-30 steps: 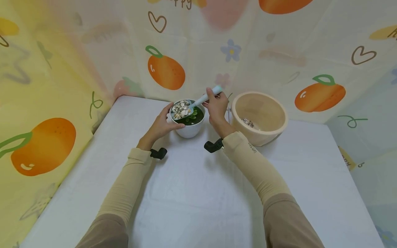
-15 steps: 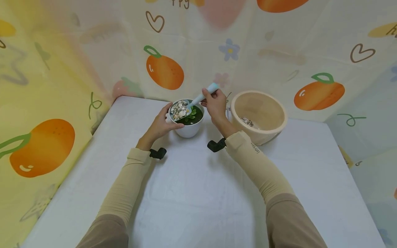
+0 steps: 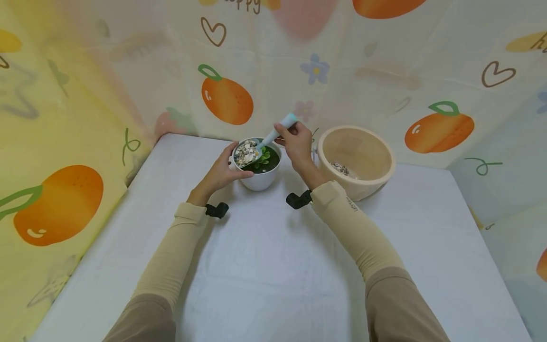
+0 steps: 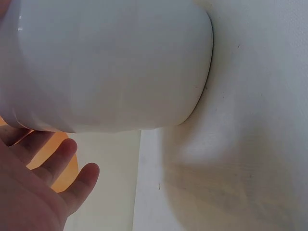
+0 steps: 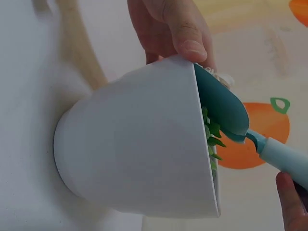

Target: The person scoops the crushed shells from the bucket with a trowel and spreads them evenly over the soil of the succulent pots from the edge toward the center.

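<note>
A white flower pot [image 3: 259, 181] with dark soil and a small green plant [image 3: 263, 156] stands on the table. My left hand [image 3: 219, 172] holds its left side near the rim, thumb in front; in the left wrist view the other fingers [image 4: 83, 184] spread below the pot. My right hand [image 3: 297, 145] pinches the light blue handle [image 3: 278, 133] of a small garden trowel [image 5: 222, 106]. The trowel's blade, heaped with pale pebbles [image 3: 246, 152], lies tilted over the pot's left part, its tip at the rim near the left thumb. Leaves show beneath the blade.
To the right of the pot stands a larger beige round bucket [image 3: 356, 185] with a small heap of pebbles [image 3: 340, 168] at its bottom. The white-covered table [image 3: 265, 266] extends toward me. A patterned cloth [image 3: 273, 71] hangs close behind.
The trowel's handle end has shifted slightly left and up with my right hand, while the blade stays over the pot. My left hand keeps its hold on the pot.
</note>
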{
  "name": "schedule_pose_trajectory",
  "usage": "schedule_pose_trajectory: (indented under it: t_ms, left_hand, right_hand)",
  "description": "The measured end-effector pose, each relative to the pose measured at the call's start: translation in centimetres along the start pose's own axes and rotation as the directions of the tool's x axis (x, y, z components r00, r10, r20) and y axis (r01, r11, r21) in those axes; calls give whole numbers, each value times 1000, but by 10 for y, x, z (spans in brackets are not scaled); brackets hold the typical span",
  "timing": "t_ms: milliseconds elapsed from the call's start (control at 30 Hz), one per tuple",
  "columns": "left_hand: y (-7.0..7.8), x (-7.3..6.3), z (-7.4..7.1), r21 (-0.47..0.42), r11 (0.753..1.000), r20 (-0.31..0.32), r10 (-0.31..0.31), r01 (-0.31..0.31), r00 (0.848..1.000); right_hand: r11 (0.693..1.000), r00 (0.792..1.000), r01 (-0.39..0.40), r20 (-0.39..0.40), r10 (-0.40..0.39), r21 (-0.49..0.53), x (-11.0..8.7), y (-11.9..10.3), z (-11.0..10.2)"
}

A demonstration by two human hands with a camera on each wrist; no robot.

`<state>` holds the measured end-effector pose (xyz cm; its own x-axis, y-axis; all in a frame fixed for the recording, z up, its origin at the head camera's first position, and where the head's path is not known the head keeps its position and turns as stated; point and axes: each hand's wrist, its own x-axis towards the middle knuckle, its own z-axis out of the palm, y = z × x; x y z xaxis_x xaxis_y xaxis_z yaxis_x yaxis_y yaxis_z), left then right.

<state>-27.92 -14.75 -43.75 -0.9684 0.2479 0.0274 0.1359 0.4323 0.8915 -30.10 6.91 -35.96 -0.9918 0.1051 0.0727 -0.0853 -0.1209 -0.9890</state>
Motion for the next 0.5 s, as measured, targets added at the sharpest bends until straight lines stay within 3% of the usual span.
schedule_pose_trajectory:
  t_ms: [133, 300, 500]
  left_hand:
    - [-1, 1, 0, -12, 1000, 1, -3, 3, 1000]
    - [0, 1, 0, -21, 1000, -9, 0, 0, 1000]
    - [-1, 1, 1, -18, 1000, 0, 1, 0, 1000]
  right_hand:
    - [999, 999, 2, 36, -3, 36, 1, 0, -2]
    - [993, 1000, -5, 23, 2, 119, 3, 4, 0]
    - [949, 1000, -22, 23, 15, 314, 3, 9, 2]
